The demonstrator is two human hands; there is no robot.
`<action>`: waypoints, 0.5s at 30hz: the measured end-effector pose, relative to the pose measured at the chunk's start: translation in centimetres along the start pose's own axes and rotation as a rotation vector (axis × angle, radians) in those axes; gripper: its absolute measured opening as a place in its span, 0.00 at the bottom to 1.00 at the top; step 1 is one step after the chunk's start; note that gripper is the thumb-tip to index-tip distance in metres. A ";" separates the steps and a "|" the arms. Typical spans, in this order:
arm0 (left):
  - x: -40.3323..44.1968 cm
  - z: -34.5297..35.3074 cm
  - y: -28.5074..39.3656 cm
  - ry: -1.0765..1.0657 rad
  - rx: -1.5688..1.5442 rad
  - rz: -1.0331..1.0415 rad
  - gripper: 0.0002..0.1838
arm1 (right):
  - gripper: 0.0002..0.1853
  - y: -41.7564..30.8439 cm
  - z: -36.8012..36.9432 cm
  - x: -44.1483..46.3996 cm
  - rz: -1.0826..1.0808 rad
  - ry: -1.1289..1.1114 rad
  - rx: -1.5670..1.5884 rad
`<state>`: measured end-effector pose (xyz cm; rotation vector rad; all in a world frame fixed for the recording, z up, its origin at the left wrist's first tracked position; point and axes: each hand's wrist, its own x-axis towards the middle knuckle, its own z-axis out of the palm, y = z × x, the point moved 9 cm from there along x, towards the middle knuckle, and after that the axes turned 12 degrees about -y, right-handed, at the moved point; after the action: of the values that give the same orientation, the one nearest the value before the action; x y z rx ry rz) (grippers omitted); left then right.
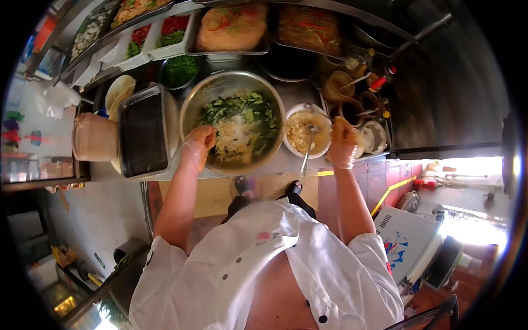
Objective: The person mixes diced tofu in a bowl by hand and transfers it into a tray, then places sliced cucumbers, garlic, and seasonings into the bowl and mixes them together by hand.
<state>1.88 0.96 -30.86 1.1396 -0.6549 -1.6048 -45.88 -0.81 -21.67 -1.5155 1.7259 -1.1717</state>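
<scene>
A large metal mixing bowl holds chopped green leaves with minced garlic and white grains on top. My left hand, in a clear plastic glove, is over its left rim with fingers curled together; what they hold, if anything, is hidden. To the right is a white bowl of pale yellow paste, with a metal spoon resting in it, handle towards me. My right hand, also gloved, is closed beside this bowl on the thin handle of another spoon, which reaches over the bowl's far edge.
A black-lined rectangular tray and a tub stand at left. Behind is a bowl of chopped greens. Food trays line a shelf above. Seasoning pots and bottles crowd the right.
</scene>
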 end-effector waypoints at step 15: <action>5.8 20.0 -5.2 -0.233 0.222 -0.075 0.09 | 0.26 16.9 -17.1 -0.2 0.218 -0.057 -0.583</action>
<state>-18.62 -5.12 -29.22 1.1571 -0.9721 -1.7787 -68.54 3.31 -28.51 -1.5943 2.2471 -0.5267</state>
